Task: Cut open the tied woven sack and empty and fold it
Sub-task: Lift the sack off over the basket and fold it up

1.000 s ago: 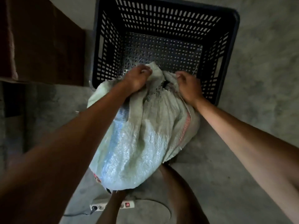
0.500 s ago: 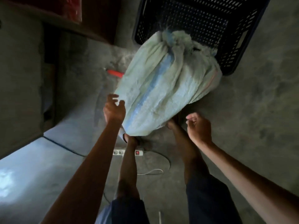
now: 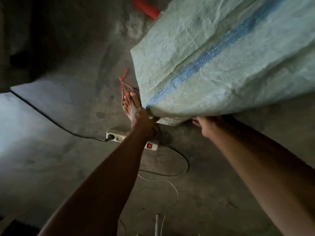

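Note:
The pale green woven sack (image 3: 221,53) with a blue stripe fills the upper right and leans away from me, its bottom end nearest. My left hand (image 3: 147,119) is clamped on the sack's bottom left corner. My right hand (image 3: 205,127) holds the bottom edge further right, with its fingers tucked under the fabric and hidden. The sack's mouth is out of frame at the top.
My bare foot (image 3: 130,105) stands right beside the sack's corner, with loose red string (image 3: 123,82) at the toes. A white power strip (image 3: 117,138) and its cables lie on the concrete floor just below my left hand. A red tool (image 3: 145,8) lies at the top.
Both hands left the sack's mouth, dropped down, and now grip its bottom end. My view has moved in close, and the black crate has gone out of frame.

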The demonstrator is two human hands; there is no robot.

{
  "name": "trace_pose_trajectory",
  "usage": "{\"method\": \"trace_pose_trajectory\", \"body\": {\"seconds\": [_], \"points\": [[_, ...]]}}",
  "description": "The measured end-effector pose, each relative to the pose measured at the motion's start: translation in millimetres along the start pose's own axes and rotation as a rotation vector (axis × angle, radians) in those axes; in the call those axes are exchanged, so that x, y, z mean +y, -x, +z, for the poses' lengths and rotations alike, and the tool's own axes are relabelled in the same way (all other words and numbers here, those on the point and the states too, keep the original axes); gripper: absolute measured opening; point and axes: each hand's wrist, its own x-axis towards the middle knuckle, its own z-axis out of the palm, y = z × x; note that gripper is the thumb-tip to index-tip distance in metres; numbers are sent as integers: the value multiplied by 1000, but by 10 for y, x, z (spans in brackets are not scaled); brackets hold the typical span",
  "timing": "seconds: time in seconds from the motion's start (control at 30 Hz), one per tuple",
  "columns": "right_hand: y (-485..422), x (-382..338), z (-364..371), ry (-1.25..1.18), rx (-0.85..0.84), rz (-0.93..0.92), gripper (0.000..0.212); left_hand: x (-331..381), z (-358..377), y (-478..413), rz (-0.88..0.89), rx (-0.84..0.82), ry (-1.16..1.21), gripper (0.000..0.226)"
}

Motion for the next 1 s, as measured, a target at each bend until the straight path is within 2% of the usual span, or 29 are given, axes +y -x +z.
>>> {"method": "trace_pose_trajectory", "body": {"seconds": [0.03, 0.07, 0.13, 0.17, 0.2, 0.23, 0.27, 0.33, 0.4, 0.47, 0.57, 0.63, 0.7, 0.8, 0.87, 0.93, 1.0], "points": [[-66, -42, 4, 30, 23, 17, 37, -136, 146, -229, 22, 77, -27, 125], [-70, -50, -46, 39, 23, 43, 32, -206, 221, -381, 60, 79, -48, 120], [-63, -171, -173, -59, -12, 147, 24, -24, 20, -422, 64, 8, -168, 114], [-43, -216, -223, -203, -52, 202, 26, 9, -46, -427, 71, -46, -221, 105], [33, -287, -295, -248, -71, 216, 31, 105, -159, -324, 114, -133, -254, 85], [118, -327, -364, -205, -95, 186, 33, 193, -279, -259, 136, -190, -273, 72], [254, -391, -427, -176, -109, 152, 34, 279, -417, -173, 189, -195, -303, 68], [579, -387, -562, -166, -130, 83, 31, 315, -560, -111, 208, -213, -281, 71], [974, -415, -734, -89, -152, 23, 39, 292, -689, -190, 284, -201, -251, 87], [1293, -520, -1009, -64, -102, -17, 44, 579, -1120, 127, 327, -288, -164, 83], [1491, -946, -1531, -233, 69, -87, 44, 1138, -1930, 734, 409, -322, -145, 47], [1437, -1269, -1901, -365, 134, -163, 34, 1396, -2251, 812, 417, -330, -74, 44], [1260, -1553, -2181, -428, 218, -204, 31, 1685, -2489, 716, 467, -266, 28, 47], [784, -1870, -2262, -500, 295, -242, 29, 2133, -2551, 234, 393, -139, 260, 48], [375, -1953, -2085, -432, 319, -214, 25, 2379, -2424, -162, 283, -115, 383, 42], [-22, -1965, -1860, -321, 318, -199, 18, 2524, -2260, -395, 190, -88, 377, 30], [-358, -1974, -1695, -190, 321, -251, 15, 2527, -2040, -535, 148, 0, 225, 43]]}}
